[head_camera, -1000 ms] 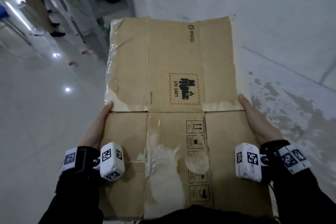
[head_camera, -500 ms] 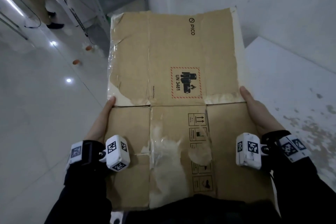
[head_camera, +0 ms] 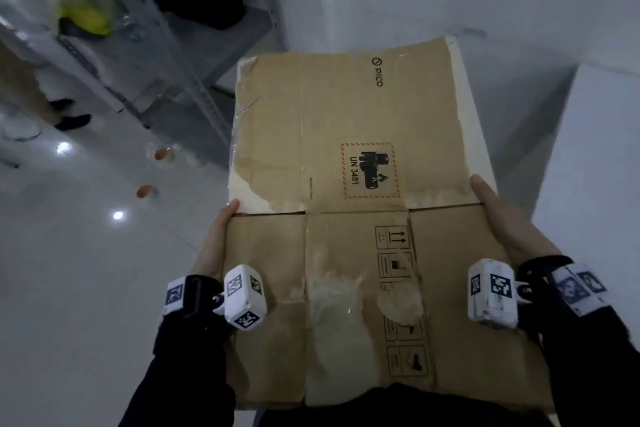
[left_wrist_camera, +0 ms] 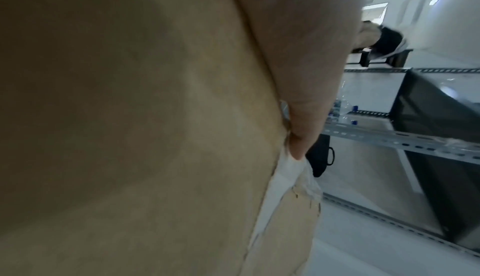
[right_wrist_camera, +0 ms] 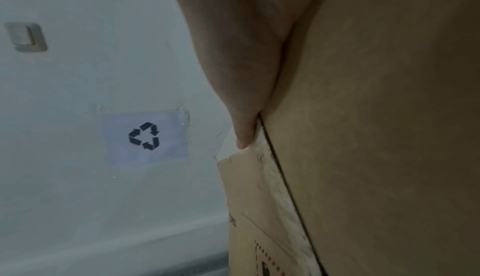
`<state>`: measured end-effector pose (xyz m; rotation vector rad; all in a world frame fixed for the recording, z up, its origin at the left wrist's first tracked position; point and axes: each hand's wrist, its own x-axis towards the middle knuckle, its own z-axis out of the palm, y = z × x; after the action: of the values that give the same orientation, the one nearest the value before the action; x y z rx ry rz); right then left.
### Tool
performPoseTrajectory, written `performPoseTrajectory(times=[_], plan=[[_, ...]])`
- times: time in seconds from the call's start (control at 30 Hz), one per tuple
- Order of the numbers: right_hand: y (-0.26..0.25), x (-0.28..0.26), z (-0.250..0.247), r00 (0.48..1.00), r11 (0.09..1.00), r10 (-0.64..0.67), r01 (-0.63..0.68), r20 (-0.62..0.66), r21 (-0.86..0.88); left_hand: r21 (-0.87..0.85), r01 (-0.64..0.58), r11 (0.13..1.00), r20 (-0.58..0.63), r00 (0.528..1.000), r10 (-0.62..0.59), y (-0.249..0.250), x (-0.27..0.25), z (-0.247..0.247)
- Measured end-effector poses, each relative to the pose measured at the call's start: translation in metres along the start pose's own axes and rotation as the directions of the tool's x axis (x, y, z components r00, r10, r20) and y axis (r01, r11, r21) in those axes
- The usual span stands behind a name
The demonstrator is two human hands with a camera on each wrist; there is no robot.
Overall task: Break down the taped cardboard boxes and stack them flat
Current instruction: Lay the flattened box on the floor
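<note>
A flattened brown cardboard box (head_camera: 346, 114) with a PICO mark, a UN 3481 label and torn tape patches is held flat in front of me. My left hand (head_camera: 216, 239) grips its left edge at the middle fold, thumb lying along the top. My right hand (head_camera: 498, 218) grips the right edge the same way. The fingers under the board are hidden. In the left wrist view the thumb (left_wrist_camera: 303, 116) lies against the cardboard (left_wrist_camera: 130, 116) by a torn white strip. In the right wrist view the thumb (right_wrist_camera: 246, 65) lies along the cardboard's (right_wrist_camera: 389, 137) edge.
Metal shelving (head_camera: 166, 45) with dark and yellow items stands ahead left. A person's legs (head_camera: 20, 90) are at the far left. Small orange bits (head_camera: 160, 153) lie on the glossy floor. A white block (head_camera: 595, 166) is at the right. A recycling sign (right_wrist_camera: 144, 136) and switch (right_wrist_camera: 26, 36) are on the wall.
I have carried the cardboard toward the wall corner and the shelving, which now look nearer. The stained surface at the right has passed out of view. Both hands hold as before.
</note>
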<state>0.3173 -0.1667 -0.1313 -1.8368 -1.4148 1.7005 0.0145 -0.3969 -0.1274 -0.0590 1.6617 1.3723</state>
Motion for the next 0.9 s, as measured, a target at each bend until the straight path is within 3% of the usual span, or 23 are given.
performPoseTrajectory(times=[0.13, 0.33, 0.5, 0.67, 0.9], plan=[[0.002, -0.006, 0.069, 0.994, 0.991, 0.104, -0.100, -0.040, 0.094, 0.059, 0.188, 0.980, 0.143, 0.970, -0.194, 0.049, 0.058, -0.051], [0.018, -0.014, 0.118, 0.970, 0.972, 0.178, -0.146, -0.167, 0.185, 0.298, 0.092, 0.950, 0.199, 0.968, -0.156, 0.091, 0.116, -0.069], [0.033, -0.036, 0.132, 0.955, 0.936, 0.249, -0.195, -0.162, 0.294, 0.376, 0.132, 0.917, 0.287, 0.924, -0.251, 0.093, 0.138, -0.076], [0.085, -0.023, 0.158, 0.918, 0.918, 0.343, -0.283, -0.198, 0.276, 0.473, 0.176, 0.863, 0.281, 0.898, -0.338, 0.065, 0.183, -0.078], [0.196, 0.106, 0.205, 0.885, 0.907, 0.378, -0.295, -0.271, 0.302, 0.564, 0.161, 0.810, 0.236, 0.908, -0.345, -0.046, 0.340, -0.058]])
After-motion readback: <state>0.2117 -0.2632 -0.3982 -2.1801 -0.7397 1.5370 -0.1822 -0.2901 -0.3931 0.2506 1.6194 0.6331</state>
